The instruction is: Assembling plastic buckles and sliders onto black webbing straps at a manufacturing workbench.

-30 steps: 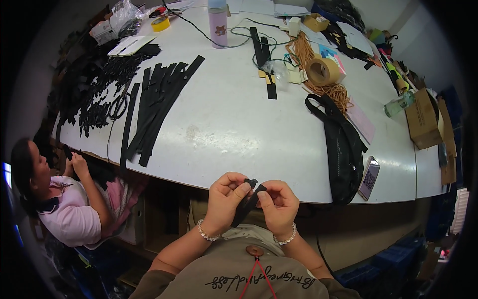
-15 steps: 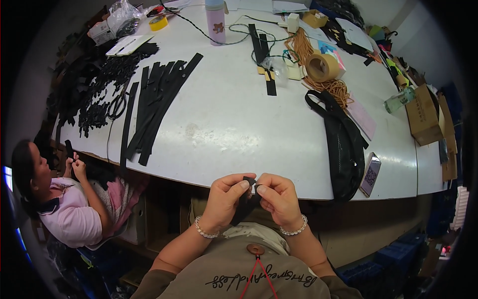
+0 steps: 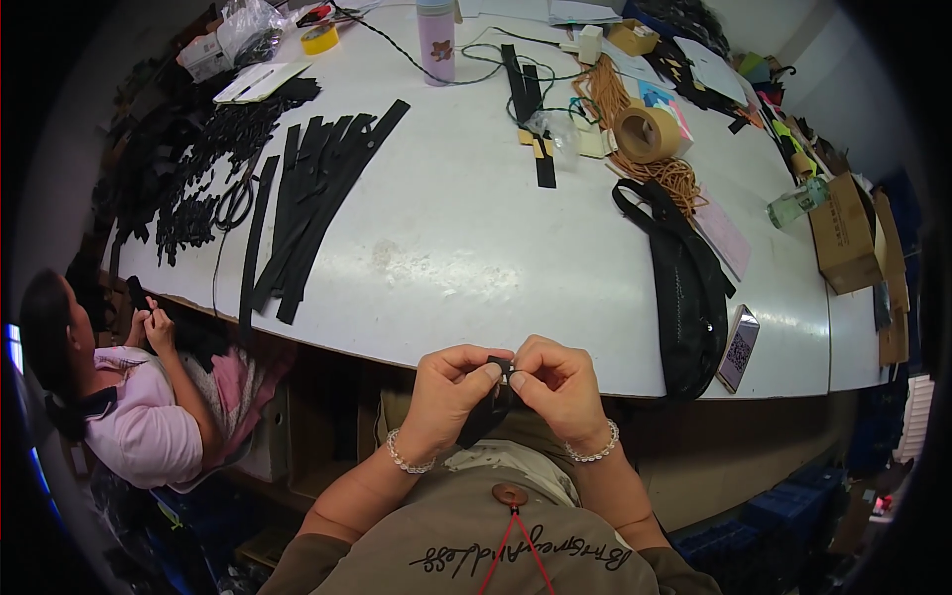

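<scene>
White tabletop, curved by the lens, fills the upper field and carries a spread of work materials. Both of the person's hands are below its near edge, off the surface, in front of the chest.

Item in hand: a short black strap piece, held between the two hands. Its upper end sits at the fingertips, where the hands meet; its body drops down and slightly to the person's left, toward the left palm. Long axis: near vertical in this view, leaning lower-left to upper-right. The top end points up toward the tabletop edge.

Left hand: fingers curled, thumb and forefinger pinched on the strap's upper end; the lower part of the strap lies against this hand. Right hand: fingers curled, thumb and forefinger pinched at the same upper end from the opposite side. The two grips touch or nearly touch; a small dark part at the tip cannot be made out. Both are equally near the working end; the left hand is nearer the strap's hanging length.

Also noted:
- long black strips laid side by side on the tabletop, well apart from the hands
- a black bag near the right edge, with a phone just beside it
- a tape roll farther back
- a seated co-worker in pink at far left, occupied with their own piece
</scene>
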Available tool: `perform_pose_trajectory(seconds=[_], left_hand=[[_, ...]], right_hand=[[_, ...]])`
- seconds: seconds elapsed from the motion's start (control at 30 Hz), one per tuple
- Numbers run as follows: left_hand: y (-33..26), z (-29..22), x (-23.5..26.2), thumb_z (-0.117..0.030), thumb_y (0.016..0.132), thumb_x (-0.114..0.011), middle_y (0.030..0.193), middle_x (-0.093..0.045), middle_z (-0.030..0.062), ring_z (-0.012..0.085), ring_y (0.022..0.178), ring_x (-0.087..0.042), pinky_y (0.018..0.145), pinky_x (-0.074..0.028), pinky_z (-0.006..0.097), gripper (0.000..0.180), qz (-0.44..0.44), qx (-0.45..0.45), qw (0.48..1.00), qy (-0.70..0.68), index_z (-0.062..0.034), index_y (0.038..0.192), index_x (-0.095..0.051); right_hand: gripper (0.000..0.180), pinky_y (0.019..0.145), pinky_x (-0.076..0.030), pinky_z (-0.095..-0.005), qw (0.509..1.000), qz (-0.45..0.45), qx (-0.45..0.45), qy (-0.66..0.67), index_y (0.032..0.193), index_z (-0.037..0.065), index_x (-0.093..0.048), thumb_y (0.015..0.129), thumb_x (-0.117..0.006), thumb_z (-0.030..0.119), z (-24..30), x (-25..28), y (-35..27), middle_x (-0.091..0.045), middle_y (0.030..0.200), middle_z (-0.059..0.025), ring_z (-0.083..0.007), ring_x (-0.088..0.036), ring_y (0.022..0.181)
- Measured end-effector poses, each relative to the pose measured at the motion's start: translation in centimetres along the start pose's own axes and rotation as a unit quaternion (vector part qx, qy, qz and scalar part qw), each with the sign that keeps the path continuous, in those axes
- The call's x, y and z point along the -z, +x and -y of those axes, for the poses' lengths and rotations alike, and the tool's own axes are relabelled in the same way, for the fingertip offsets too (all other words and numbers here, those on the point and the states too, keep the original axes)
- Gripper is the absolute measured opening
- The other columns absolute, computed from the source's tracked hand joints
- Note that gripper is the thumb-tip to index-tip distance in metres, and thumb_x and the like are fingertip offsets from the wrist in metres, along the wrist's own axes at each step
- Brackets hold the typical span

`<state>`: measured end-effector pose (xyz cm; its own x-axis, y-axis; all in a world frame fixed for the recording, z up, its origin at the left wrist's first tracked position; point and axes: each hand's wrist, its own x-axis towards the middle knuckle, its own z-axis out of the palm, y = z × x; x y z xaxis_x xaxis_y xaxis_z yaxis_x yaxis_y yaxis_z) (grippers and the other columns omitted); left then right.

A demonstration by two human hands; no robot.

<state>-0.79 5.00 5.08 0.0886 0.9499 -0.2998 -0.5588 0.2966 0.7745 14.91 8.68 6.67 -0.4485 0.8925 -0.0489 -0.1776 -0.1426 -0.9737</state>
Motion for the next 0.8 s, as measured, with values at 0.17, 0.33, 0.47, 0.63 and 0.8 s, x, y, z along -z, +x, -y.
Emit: perform_pose_trajectory(seconds=[0.17, 0.33, 0.47, 0.63, 0.8], left_hand=[[0.0, 0.0, 0.1, 0.001, 0.085, -0.056, 0.084, -0.065, 0.0038, 0.004, 0.072, -0.057, 0.064, -0.048, 0.018, 0.017, -0.003, -0.012, 1.0, 0.028, 0.0043, 0.099, -0.065], [-0.1, -0.3, -0.2, 0.003, 0.084, -0.057, 0.082, -0.064, 0.0038, 0.0035, 0.071, -0.056, 0.063, -0.047, 0.018, 0.014, -0.008, -0.026, 0.998, 0.062, 0.0035, 0.095, -0.065], [-0.1, -0.4, -0.2, 0.004, 0.083, -0.057, 0.081, -0.064, 0.0036, 0.0035, 0.07, -0.056, 0.061, -0.046, 0.018, 0.012, -0.009, -0.035, 0.997, 0.073, 0.0031, 0.092, -0.065], [0.1, -0.3, 0.2, 0.006, 0.082, -0.057, 0.081, -0.064, 0.003, 0.0031, 0.069, -0.055, 0.06, -0.046, 0.018, 0.012, -0.002, -0.051, 0.995, 0.083, 0.0026, 0.091, -0.065], [0.0, -0.7, 0.0, 0.008, 0.081, -0.056, 0.081, -0.063, 0.0028, 0.0027, 0.069, -0.055, 0.059, -0.045, 0.018, 0.014, -0.003, -0.067, 0.992, 0.11, 0.0026, 0.091, -0.064]], right_hand=[[0.012, 0.051, -0.032, -0.0177, 1.0, -0.004, 0.01, -0.029, 0.069, 0.0, -0.053, 0.078, -0.059, -0.006, 0.0, 0.0, 0.0, -0.049, 0.072, 0.0018, -0.0019, -0.041, 0.06], [0.013, 0.049, -0.031, -0.0176, 0.996, 0.0, 0.009, -0.084, 0.069, 0.0, -0.052, 0.077, -0.06, -0.005, 0.4, 0.1, 0.1, -0.048, 0.071, 0.0026, -0.0007, -0.039, 0.058], [0.012, 0.049, -0.03, -0.0177, 0.997, -0.002, 0.005, -0.076, 0.069, 0.0, -0.052, 0.077, -0.06, -0.005, 0.3, 0.0, 0.1, -0.048, 0.071, 0.0025, -0.0008, -0.039, 0.058], [0.012, 0.048, -0.028, -0.0187, 0.991, -0.005, 0.043, -0.125, 0.069, 0.0, -0.052, 0.077, -0.059, -0.005, 0.8, -0.3, 0.0, -0.046, 0.07, 0.0018, -0.0017, -0.037, 0.056], [0.011, 0.046, -0.028, -0.02, 0.976, -0.01, 0.087, -0.199, 0.07, 0.0, -0.052, 0.077, -0.06, -0.005, 1.7, -0.5, -0.1, -0.046, 0.069, 0.0, -0.0031, -0.036, 0.054]])
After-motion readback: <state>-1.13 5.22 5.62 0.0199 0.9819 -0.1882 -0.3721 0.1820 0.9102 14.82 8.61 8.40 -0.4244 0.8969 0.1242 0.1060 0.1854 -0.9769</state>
